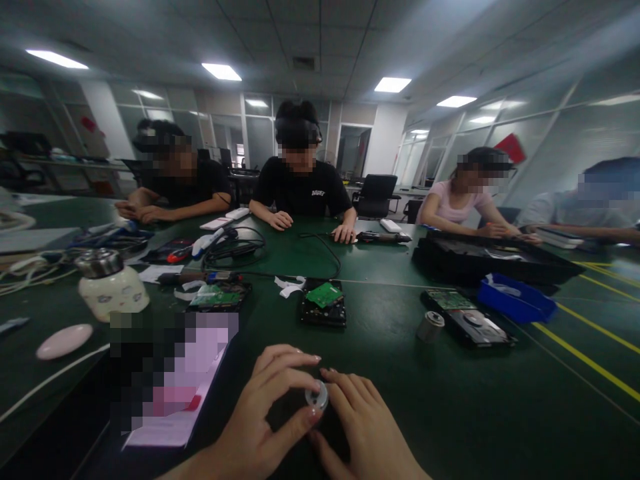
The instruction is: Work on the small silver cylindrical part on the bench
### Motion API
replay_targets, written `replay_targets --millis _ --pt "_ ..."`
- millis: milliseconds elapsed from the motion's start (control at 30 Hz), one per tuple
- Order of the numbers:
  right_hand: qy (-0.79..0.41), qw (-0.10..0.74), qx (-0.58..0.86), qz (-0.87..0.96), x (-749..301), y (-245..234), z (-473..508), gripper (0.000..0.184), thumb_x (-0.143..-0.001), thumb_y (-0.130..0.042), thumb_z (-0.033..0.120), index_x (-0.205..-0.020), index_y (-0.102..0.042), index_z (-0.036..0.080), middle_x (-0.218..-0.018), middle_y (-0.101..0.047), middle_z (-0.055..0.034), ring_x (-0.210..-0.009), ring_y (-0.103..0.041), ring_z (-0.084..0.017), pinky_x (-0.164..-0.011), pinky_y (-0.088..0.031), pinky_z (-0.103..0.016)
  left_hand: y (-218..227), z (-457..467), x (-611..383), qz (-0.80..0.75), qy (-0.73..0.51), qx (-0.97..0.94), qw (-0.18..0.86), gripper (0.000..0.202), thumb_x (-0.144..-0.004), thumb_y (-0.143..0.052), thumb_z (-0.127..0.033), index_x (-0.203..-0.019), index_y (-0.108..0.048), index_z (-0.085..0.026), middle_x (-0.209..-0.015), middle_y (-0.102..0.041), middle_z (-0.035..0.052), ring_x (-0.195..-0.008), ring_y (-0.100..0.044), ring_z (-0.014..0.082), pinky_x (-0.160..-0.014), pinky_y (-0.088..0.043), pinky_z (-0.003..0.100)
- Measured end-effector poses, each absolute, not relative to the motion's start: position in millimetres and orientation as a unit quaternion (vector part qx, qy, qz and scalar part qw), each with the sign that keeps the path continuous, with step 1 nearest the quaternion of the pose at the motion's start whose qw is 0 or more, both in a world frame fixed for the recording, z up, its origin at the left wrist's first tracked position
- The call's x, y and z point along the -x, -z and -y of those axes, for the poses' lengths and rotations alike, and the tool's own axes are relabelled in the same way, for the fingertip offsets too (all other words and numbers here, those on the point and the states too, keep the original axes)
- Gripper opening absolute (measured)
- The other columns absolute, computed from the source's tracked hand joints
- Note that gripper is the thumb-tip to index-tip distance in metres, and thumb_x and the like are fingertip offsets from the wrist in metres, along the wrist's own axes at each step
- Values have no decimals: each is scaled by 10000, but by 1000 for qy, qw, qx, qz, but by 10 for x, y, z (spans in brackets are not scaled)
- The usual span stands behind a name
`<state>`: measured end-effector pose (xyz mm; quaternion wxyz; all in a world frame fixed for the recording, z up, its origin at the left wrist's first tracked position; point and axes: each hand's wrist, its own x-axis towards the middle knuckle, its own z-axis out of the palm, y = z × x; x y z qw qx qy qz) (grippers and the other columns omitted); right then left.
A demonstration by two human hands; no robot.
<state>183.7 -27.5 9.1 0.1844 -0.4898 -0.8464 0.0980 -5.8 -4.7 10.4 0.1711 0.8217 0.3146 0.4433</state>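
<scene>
A small round silver metal piece (pixel 317 397) with a dark hole in its top is between my two hands, low in the middle of the view. My left hand (pixel 273 400) pinches it, index fingertip on its top edge and thumb at its near side. Against its right side lies my right hand (pixel 363 413), with the fingers together and curled around it and the thumb below. Its lower part is hidden by my fingers. A silver metal cylinder (pixel 431 327) of similar width stands upright beyond my right hand.
Three hard drives with green circuit boards (pixel 323 310) lie across the green table (pixel 390 380). At right are a blue bin (pixel 517 298) and a black tray (pixel 480 263). A bottle (pixel 113 287), tools and cables are at left. Several people sit opposite.
</scene>
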Motion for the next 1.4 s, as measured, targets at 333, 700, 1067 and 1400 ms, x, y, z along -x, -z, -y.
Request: replay_targets --millis 333,700,1067,1400 --pt "-87 187 486 849 -1819 -70 290 377 -808 -546 287 -1157 -587 150 -1232 -599 -118 -1098 -548 -280 -973 -401 -463 -96 41 68 -259 -386 -883 66 323 -882 -552 -163 -1184 -612 -263 -1190 -670 9 -1192 -492 239 -909 -463 406" --pt "-86 206 490 842 -1827 -108 300 362 -791 -568 287 -1133 -601 171 -1254 -591 -102 -1115 -546 -272 -966 -417 -449 29 35 18 -523 -268 -809 25 343 -933 -443 -288 -1246 -575 -241 -1307 -583 47 -1259 -447 299 -934 -427 538" --pt "-102 205 495 838 -1823 -123 313 378 -795 -563 291 -1148 -600 160 -1268 -582 -98 -1128 -531 -277 -982 -401 -454 118 34 30 -512 -241 -824 -21 384 -873 -499 -203 -1249 -573 -233 -1322 -567 67 -1291 -412 339 -961 -382 583" --pt "-99 211 481 845 -1816 -113 316 337 -799 -545 262 -1120 -580 166 -1221 -593 -110 -1089 -539 -258 -974 -395 -435 -60 136 79 -283 -410 -866 -32 444 -839 -512 -103 -1269 -547 -207 -1313 -579 54 -1314 -379 277 -980 -426 435"
